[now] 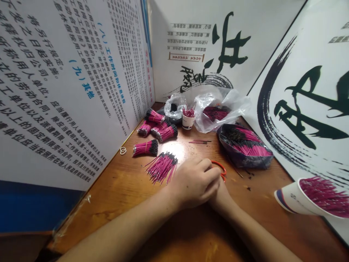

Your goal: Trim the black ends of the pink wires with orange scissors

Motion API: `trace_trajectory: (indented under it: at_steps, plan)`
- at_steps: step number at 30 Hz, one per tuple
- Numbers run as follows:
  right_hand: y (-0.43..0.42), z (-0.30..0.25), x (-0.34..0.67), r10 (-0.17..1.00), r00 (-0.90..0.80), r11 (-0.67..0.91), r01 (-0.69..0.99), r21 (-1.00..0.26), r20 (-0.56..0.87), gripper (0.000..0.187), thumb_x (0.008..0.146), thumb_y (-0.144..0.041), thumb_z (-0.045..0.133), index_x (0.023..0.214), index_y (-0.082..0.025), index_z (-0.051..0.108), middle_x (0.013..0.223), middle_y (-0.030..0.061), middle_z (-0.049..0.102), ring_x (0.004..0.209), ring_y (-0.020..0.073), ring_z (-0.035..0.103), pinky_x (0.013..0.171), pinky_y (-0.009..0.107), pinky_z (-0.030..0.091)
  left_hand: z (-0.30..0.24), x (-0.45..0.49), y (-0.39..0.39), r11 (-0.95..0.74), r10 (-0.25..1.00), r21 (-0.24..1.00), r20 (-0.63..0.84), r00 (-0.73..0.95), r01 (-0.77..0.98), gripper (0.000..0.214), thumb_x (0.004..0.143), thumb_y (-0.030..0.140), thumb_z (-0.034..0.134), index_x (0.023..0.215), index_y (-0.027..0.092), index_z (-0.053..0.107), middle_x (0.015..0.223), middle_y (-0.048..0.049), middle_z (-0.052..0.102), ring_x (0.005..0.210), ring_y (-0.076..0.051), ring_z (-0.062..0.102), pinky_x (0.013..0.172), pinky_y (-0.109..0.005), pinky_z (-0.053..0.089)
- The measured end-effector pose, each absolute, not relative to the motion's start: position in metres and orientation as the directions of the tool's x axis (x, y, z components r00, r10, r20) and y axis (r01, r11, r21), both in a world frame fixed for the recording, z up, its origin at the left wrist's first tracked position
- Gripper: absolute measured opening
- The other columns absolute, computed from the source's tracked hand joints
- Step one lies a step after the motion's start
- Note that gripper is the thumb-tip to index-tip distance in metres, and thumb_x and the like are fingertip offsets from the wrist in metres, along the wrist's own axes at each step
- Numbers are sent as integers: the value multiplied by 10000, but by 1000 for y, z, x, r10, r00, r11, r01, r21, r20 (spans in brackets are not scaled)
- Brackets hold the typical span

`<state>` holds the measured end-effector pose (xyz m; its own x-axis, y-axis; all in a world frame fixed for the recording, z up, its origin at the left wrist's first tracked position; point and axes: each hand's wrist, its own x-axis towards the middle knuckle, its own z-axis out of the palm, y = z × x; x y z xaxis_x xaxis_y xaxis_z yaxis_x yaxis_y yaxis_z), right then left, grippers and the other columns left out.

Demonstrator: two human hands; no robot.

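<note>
My left hand (195, 181) lies across my right hand (220, 192) over the middle of the table. The left fingers are curled closed, and whatever they may grip is hidden. My right hand's fingers are covered by the left hand. Orange-red looped handles (222, 168), like those of scissors, show just beyond the hands; I cannot tell whether a hand touches them. Left of my left hand lies a loose fan of magenta wires with black ends (163, 168). Behind it sits a banded wire bundle (145, 147).
More banded bundles (163, 130) lie at the back left. A paper cup of wires (188, 122) stands beside a clear bag (203, 122). A dark bag of wires (245, 147) sits right; another cup (289, 196) leans near the right edge. Printed panels (201, 43) enclose the table.
</note>
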<state>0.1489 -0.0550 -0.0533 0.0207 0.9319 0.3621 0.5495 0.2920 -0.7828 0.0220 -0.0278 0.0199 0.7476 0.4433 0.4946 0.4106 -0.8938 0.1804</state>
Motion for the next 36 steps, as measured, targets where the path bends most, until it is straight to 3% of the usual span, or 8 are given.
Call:
trace_trajectory:
  at_steps: [5,13,22,26,28,30,31,36]
  plan:
    - [-60,-28,149,948,-39,295,490,-821,317,43,810,-165,576,842,-194,580,816,48,686,727,191,658,619,279,542,22,20,-26,-816,565,170,440,698,553,274,961,390,410,922,192,595,873,-46,634,797,-203,596,694,-321,458]
    - [-65,-14,150,966,-7,229,490,-841,260,323,766,-176,609,1021,-224,416,795,28,674,716,194,650,621,274,509,10,19,-24,-777,629,312,331,704,547,243,971,311,389,935,201,603,877,-26,690,747,-182,644,612,-271,439]
    - [-62,-17,149,974,-83,224,523,-823,212,275,768,-174,574,1016,-203,460,809,35,654,684,178,622,601,260,472,-9,21,-10,-599,737,676,256,626,429,232,879,258,475,691,170,579,626,16,564,571,-110,499,563,-226,342]
    - [-63,0,162,966,-177,254,552,-794,186,501,737,-183,644,1199,-181,449,851,22,676,750,185,644,686,270,486,-8,20,-4,-447,815,823,212,540,351,280,897,255,424,663,157,542,599,35,493,577,-97,440,550,-214,304]
    - [-61,9,176,955,-257,276,598,-752,146,460,799,-270,649,1220,-190,481,856,20,681,759,186,644,702,280,482,-5,19,1,-387,856,862,204,476,327,324,902,274,410,600,164,454,574,45,417,566,-91,384,542,-218,279]
    - [-56,13,192,958,-257,272,660,-700,130,203,929,-321,489,1066,-203,581,864,31,690,776,177,643,683,273,468,-3,17,5,-354,887,875,202,416,329,344,898,283,402,572,180,365,568,51,342,563,-88,328,542,-227,251]
    - [-53,13,200,969,-213,241,730,-639,122,197,950,-318,443,959,-212,608,833,18,687,742,164,629,654,264,452,-2,16,7,-348,893,877,203,402,331,346,897,284,396,571,186,336,573,52,316,566,-88,309,544,-231,240]
    - [-42,-4,221,984,-75,154,822,-548,164,158,709,-305,710,696,-214,581,706,7,616,616,160,538,551,267,345,-4,18,6,-369,859,875,192,476,313,348,890,296,403,571,189,316,588,51,291,570,-86,293,547,-234,230]
